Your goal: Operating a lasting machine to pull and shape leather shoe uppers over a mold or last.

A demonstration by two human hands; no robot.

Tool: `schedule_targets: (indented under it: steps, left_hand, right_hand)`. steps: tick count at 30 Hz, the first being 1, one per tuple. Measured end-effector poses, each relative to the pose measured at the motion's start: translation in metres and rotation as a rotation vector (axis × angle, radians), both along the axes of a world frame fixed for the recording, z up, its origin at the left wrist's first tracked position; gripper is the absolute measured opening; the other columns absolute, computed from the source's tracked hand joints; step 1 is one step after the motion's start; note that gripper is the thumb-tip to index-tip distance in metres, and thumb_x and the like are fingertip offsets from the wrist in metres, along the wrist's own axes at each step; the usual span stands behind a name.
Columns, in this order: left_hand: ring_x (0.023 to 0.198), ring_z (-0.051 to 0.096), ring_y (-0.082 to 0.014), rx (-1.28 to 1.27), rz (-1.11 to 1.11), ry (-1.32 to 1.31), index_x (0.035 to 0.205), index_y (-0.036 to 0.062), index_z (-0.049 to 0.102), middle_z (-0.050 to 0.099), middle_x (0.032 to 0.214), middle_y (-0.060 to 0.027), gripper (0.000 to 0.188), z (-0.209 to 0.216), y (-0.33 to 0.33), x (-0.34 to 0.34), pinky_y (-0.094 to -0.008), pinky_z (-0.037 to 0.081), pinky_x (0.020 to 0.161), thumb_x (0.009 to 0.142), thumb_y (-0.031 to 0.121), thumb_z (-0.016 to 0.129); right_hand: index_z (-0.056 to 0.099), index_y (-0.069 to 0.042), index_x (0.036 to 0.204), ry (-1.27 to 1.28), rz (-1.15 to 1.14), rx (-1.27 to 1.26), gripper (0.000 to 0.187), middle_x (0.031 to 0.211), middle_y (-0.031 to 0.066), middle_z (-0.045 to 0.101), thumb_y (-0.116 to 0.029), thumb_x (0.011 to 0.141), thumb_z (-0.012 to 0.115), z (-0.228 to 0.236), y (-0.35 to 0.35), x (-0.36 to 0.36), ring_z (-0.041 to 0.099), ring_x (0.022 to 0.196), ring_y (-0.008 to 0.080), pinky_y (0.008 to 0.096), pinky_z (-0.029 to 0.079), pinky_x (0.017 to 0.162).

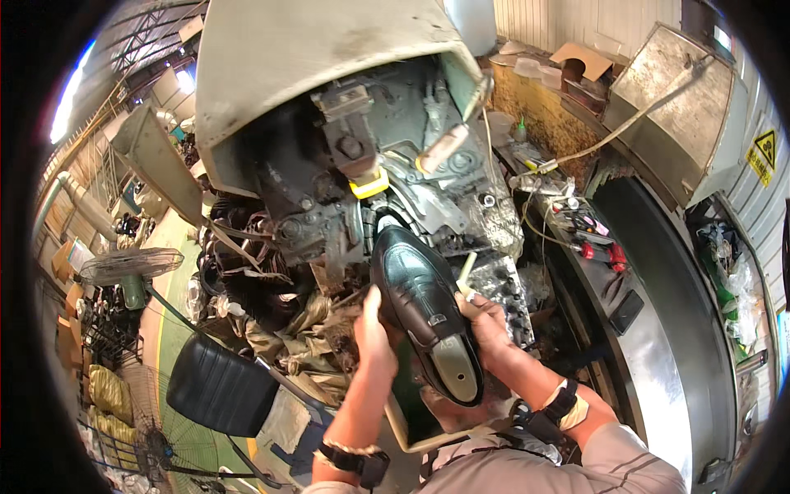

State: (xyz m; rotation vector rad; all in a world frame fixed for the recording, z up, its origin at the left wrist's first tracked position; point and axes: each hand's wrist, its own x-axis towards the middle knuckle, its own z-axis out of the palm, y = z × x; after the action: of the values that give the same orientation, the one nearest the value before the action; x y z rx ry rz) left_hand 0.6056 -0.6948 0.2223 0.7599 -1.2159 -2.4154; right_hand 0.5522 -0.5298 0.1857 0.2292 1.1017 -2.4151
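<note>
A black leather loafer [411,284] with a pale insole is held toe-away in front of the machine. Its toe reaches in beneath the machine's yellow-tipped head [369,184]; contact there I cannot make out. My left hand [375,339] grips the shoe's left side, thumb raised along it and other fingers hidden. On the opposite side, my right hand [487,328] holds the shoe near its opening. A short pale stick [467,267] rises beside the right thumb; whether that hand holds it, I cannot tell.
The machine's grey hood [329,58] arches overhead. To the right runs a dark conveyor belt [666,280], with a phone [627,311] and red-handled tools [605,253] on its near ledge. A black-seated chair [222,383] and a fan [132,262] stand left.
</note>
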Motion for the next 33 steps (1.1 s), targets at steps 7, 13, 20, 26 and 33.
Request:
schedule_targets:
  steps: [7, 13, 20, 26, 33]
  left_hand:
    - [0.072, 0.063, -0.0087, 0.298, -0.045, -0.060, 0.103, 0.0119, 0.067, 0.071, 0.092, 0.0003, 0.033, -0.017, -0.022, -0.002, -0.0228, 0.042, 0.052, 0.095, 0.044, 0.065]
    - [0.059, 0.056, -0.0048, 0.346, 0.042, -0.142, 0.099, 0.0114, 0.068, 0.070, 0.087, 0.0015, 0.031, -0.040, -0.037, -0.036, -0.0206, 0.031, 0.046, 0.096, 0.042, 0.066]
    - [0.091, 0.069, -0.0259, 0.472, 0.016, -0.050, 0.109, 0.0080, 0.069, 0.073, 0.105, -0.0092, 0.035, -0.052, -0.043, -0.057, -0.0414, 0.056, 0.086, 0.099, 0.040, 0.059]
    - [0.095, 0.068, -0.0284, 0.528, 0.018, -0.046, 0.115, 0.0063, 0.067, 0.072, 0.110, -0.0112, 0.037, -0.047, -0.037, -0.062, -0.0434, 0.054, 0.090, 0.101, 0.037, 0.052]
    - [0.093, 0.069, -0.0268, 0.482, 0.060, 0.040, 0.113, 0.0042, 0.067, 0.072, 0.108, -0.0116, 0.038, -0.072, -0.039, -0.071, -0.0411, 0.055, 0.087, 0.102, 0.036, 0.049]
  right_hand:
    - [0.066, -0.001, 0.118, -0.029, -0.030, -0.013, 0.025, 0.104, 0.0071, 0.071, -0.009, 0.094, 0.067, -0.013, -0.055, -0.034, 0.068, 0.087, 0.0150, 0.0305, 0.057, 0.078]
    - [0.061, 0.002, 0.123, -0.082, -0.111, 0.045, 0.031, 0.110, 0.0070, 0.069, -0.006, 0.093, 0.067, -0.010, -0.078, -0.053, 0.066, 0.094, 0.0160, 0.0321, 0.056, 0.083]
    - [0.064, 0.001, 0.116, -0.081, -0.115, 0.052, 0.022, 0.103, 0.0064, 0.070, -0.006, 0.095, 0.063, -0.007, -0.086, -0.070, 0.066, 0.087, 0.0150, 0.0306, 0.056, 0.081]
    - [0.065, 0.000, 0.117, -0.138, -0.088, -0.010, 0.022, 0.104, 0.0072, 0.070, -0.007, 0.096, 0.063, -0.019, -0.082, -0.077, 0.066, 0.088, 0.0158, 0.0304, 0.056, 0.082]
    - [0.066, 0.001, 0.116, -0.158, -0.088, 0.001, 0.023, 0.106, 0.0090, 0.071, -0.006, 0.094, 0.064, -0.029, -0.088, -0.084, 0.069, 0.090, 0.0173, 0.0326, 0.058, 0.081]
